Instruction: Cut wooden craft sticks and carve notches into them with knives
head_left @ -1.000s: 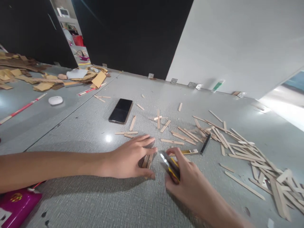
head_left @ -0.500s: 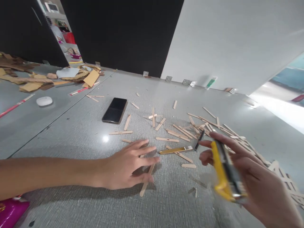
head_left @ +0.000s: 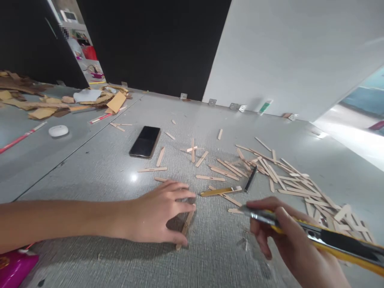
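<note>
Two hands over the grey table: left hand lies flat, fingers spread, pressing a wooden stick near the front edge. Right hand grips a yellow knife w/ tip, prob. the blade, pointing left, just right of the stick

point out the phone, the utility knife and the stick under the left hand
phone (head_left: pixel 145 141), head view, middle of its dark screen
utility knife (head_left: pixel 336 240), head view, black slider on its yellow body
stick (head_left: pixel 188 222), head view, bare part beside the fingers

- Even indoor lighting; strong daylight glare is seen at right.
- A lamp reflection is noted on the table.
- Right hand is motion-blurred; edges are distorted.
</note>
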The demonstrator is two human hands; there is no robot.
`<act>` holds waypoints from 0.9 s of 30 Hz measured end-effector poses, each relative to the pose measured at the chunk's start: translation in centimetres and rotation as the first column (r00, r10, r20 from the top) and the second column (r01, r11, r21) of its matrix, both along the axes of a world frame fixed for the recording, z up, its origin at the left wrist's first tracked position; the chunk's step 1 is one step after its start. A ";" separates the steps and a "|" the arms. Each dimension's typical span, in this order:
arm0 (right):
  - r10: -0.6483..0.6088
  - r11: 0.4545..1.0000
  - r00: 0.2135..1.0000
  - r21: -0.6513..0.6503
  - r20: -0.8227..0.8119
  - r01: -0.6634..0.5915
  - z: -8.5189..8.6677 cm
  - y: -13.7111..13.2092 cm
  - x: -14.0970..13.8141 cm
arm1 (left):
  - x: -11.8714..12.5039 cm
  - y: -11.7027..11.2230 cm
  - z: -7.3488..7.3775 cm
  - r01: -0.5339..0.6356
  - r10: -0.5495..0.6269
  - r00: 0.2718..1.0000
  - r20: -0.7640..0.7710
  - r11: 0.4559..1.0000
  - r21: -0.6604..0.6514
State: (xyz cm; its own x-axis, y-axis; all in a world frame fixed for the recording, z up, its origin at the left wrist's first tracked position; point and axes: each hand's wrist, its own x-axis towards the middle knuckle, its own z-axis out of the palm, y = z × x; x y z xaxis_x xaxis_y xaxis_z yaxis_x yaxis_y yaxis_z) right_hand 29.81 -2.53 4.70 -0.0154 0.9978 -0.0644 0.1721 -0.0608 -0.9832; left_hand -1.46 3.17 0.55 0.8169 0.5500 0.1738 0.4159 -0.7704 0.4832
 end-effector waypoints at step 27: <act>0.158 0.975 0.812 0.039 0.562 -0.217 -2.2 -0.6 -3.6 | -1.1 -2.1 2.4 0.273 -0.258 0.947 -0.191 0.960 0.058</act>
State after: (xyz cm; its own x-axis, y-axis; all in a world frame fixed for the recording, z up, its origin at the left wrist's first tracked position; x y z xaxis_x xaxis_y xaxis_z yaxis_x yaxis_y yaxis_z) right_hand 26.26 -3.13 2.47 -0.1944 0.9807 -0.0227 0.6857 0.1193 -0.7180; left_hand -2.55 1.08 2.94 0.9532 0.2988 0.0458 0.2650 -0.8988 0.3491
